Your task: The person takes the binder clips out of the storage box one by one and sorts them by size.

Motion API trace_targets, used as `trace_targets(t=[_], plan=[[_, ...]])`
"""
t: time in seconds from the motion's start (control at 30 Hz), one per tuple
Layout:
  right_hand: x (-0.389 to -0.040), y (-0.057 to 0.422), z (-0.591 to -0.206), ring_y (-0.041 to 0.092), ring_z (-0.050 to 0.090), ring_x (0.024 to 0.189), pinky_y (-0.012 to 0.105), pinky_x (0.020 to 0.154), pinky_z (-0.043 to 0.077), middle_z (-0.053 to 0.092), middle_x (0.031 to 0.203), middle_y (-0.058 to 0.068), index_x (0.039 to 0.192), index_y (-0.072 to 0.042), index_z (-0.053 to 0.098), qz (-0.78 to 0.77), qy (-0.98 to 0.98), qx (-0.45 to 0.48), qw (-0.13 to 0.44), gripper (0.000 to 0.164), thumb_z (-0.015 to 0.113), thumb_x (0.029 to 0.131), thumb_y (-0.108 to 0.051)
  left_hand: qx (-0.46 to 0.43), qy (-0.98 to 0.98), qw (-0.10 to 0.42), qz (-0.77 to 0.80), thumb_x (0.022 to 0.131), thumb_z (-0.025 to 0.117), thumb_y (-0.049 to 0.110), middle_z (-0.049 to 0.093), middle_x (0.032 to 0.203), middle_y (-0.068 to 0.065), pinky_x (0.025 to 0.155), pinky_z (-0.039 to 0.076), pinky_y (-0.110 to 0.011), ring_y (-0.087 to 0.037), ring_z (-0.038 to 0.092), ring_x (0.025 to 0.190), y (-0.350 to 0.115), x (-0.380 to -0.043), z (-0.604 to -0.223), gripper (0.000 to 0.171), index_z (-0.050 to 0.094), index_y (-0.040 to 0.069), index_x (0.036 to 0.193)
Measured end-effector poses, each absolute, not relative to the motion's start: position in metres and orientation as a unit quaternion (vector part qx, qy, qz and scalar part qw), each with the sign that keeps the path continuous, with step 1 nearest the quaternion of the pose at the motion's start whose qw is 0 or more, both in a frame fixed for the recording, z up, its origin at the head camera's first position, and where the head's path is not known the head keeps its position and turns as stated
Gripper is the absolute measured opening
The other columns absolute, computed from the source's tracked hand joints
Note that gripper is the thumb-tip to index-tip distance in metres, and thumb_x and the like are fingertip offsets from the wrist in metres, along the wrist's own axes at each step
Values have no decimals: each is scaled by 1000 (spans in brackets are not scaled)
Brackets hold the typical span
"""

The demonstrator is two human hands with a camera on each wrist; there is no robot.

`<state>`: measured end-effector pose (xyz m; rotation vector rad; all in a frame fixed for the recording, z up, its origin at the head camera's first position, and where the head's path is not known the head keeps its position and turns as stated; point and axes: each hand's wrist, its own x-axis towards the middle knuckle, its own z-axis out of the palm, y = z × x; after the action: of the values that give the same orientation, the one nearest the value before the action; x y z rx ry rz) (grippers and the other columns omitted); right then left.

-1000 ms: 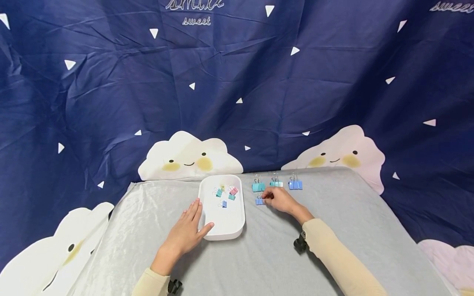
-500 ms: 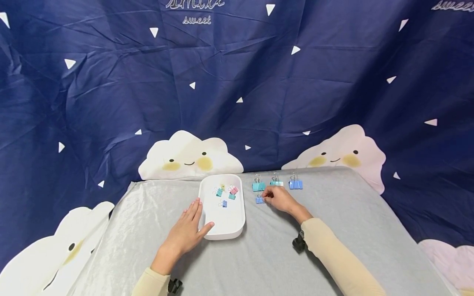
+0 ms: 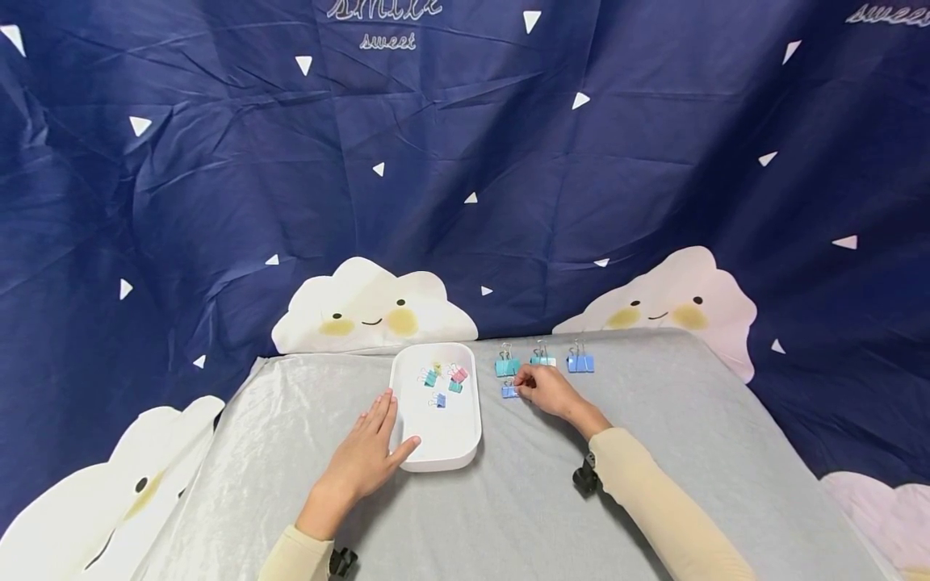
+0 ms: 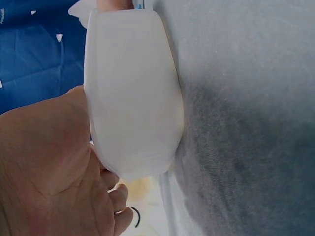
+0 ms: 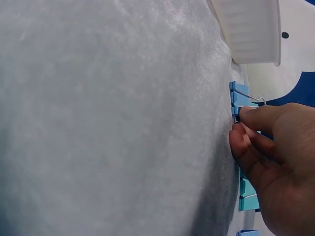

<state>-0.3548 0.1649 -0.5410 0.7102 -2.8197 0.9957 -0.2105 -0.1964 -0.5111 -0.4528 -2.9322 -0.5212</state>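
Item: small blue binder clip (image 3: 509, 390), at the grey cloth (image 3: 501, 516), just right of the white tray (image 3: 436, 442) and in front of a larger teal clip (image 3: 507, 368). My right hand (image 3: 550, 392) pinches its near end between thumb and fingers; the right wrist view adds the wire handle (image 5: 250, 94), which the head view shows only faintly.

Rear row, continued: a second teal clip (image 3: 542, 361), part hidden behind my right hand; a large blue clip (image 3: 580, 363).

Tray contents, head view only: five small clips, namely yellow, pink, blue and two green. The left wrist view gives just the tray's plain outer wall.

My left hand (image 3: 361, 452): spread wide, fingers straight along the tray's left side, thumb at its near edge.
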Motion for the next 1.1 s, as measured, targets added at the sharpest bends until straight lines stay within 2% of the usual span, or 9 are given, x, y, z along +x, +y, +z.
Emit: trace_targets(t=[0.23, 0.4, 0.67, 0.9, 1.1], plan=[[-354, 166, -541, 10, 64, 80, 25, 71, 55, 74, 90, 2, 100, -3, 73, 334, -913, 233, 32, 6, 73, 99, -8, -143, -974, 46, -168, 106, 57, 55, 26, 174, -25, 132, 28, -60, -43, 28, 162, -196, -212, -510, 89, 32, -10, 162], [-354, 166, -540, 10, 64, 82, 26, 75, 56, 74, 91, 2, 100, -3, 73, 339, -911, 234, 36, 5, 74, 97, -7, -137, -977, 37, -160, 107, 55, 55, 25, 175, -23, 133, 26, -58, -41, 26, 163, -196, -213, -509, 89, 31, -9, 163], [-355, 166, -535, 9, 64, 78, 25, 70, 56, 73, 87, 1, 96, -7, 71, 341, -911, 228, 48, 3, 74, 97, -8, -139, -977, 37, -159, 107, 55, 56, 25, 175, -23, 133, 27, -58, -41, 26, 163, -196, -212, -510, 89, 31, -9, 163], [-356, 152, -508, 10, 67, 78, 28, 73, 58, 73, 88, 0, 93, -14, 70, 330, -911, 237, 68, 6, 74, 98, -12, -134, -977, 31, -161, 107, 54, 57, 23, 176, -22, 134, 26, -57, -40, 24, 164, -197, -211, -511, 90, 29, -8, 164], [-353, 123, -478, 13, 69, 85, 30, 77, 58, 74, 92, 1, 97, -10, 72, 337, -898, 275, 67, 4, 75, 98, -12, -136, -977, 32, -160, 107, 54, 56, 24, 176, -22, 133, 26, -57, -40, 24, 164, -195, -211, -509, 89, 30, -8, 164]])
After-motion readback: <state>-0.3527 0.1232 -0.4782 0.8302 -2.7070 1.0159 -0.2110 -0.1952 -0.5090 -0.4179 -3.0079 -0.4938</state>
